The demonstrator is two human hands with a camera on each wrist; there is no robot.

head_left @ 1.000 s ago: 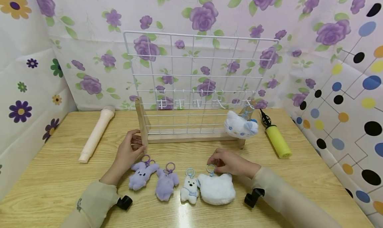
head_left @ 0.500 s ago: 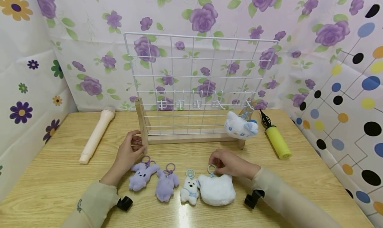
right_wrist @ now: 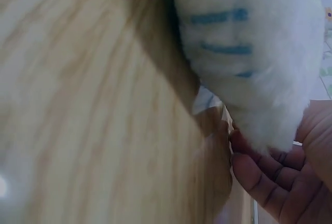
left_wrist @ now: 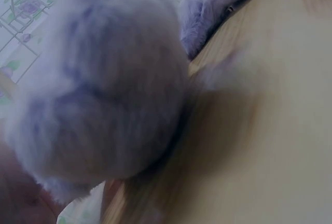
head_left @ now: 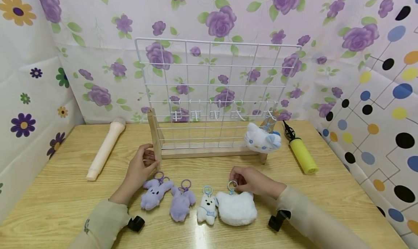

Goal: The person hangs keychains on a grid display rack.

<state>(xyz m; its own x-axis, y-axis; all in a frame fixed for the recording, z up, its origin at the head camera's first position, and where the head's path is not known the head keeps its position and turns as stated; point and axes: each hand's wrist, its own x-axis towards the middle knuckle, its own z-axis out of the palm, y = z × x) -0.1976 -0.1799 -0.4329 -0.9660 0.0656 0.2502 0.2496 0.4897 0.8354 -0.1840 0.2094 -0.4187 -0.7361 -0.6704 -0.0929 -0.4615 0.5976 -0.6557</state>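
Observation:
My left hand [head_left: 140, 168] is at the left wooden post [head_left: 155, 138] of a white wire grid rack [head_left: 209, 64], thumb in front and fingers round it. My right hand [head_left: 253, 180] pinches the metal ring [head_left: 232, 184] of a white plush keychain [head_left: 237, 208], which lies back up on the table. In the right wrist view that plush [right_wrist: 249, 37] shows blue whisker lines above my curled fingers [right_wrist: 259, 180]. Left of it lie a small white dog keychain [head_left: 207, 209] and two purple plush keychains [head_left: 154, 193]. A white cat-face keychain [head_left: 262, 138] hangs from the rack's rightmost hook.
Several white hooks [head_left: 214, 114] sit in a row on the grid. A pale microphone-shaped tube [head_left: 106, 149] lies at the left and a yellow hand pump [head_left: 303, 154] at the right. Floral cloth [head_left: 98, 71] hangs behind the wooden table [head_left: 58, 205].
My right hand and the pinched ring have shifted slightly right, while the plush body barely moves. The left hand stays at the post. The whole head view has dropped a little.

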